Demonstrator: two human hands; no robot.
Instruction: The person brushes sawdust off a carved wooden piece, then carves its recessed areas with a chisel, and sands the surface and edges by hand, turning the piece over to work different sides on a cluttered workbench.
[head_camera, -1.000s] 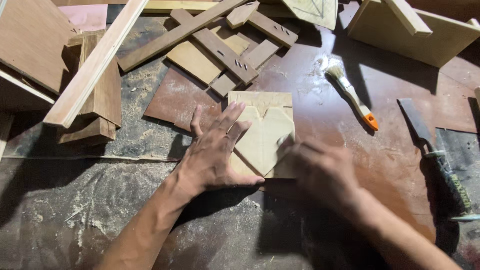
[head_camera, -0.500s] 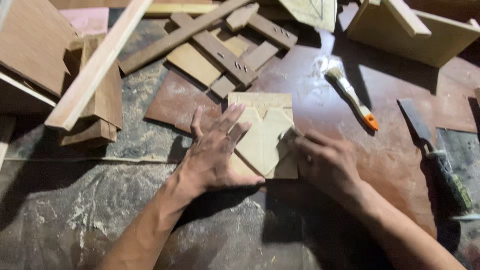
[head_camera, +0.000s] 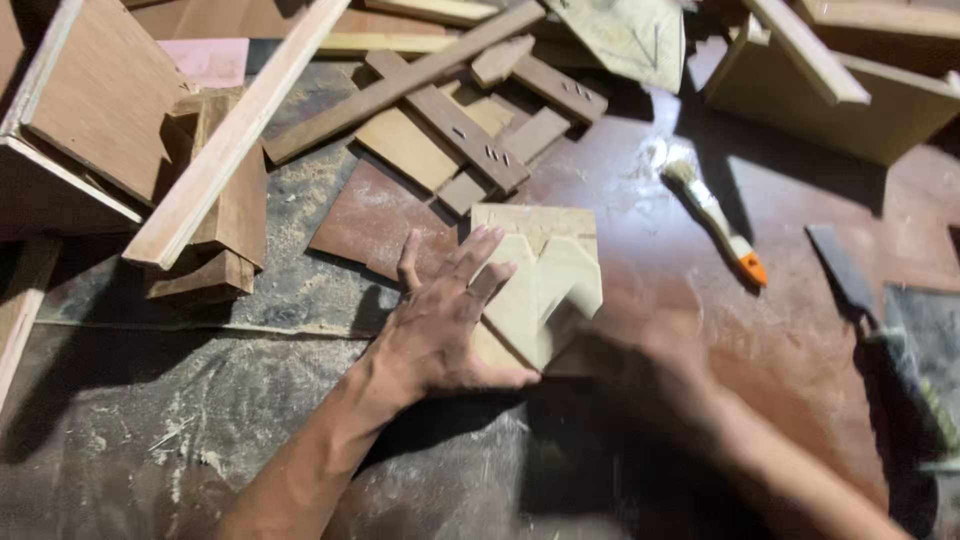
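At mid-frame the left hand lies flat, fingers spread, pressing down a pale cut wooden piece on the dusty workbench. The right hand is just beside its lower right edge (too blurred to tell its grip). A paintbrush lies at right.

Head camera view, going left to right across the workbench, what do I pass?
Long pale wooden strip → left hand pressed flat on the pale wood piece → blurred right hand → paintbrush with orange handle end → dark-handled tool.
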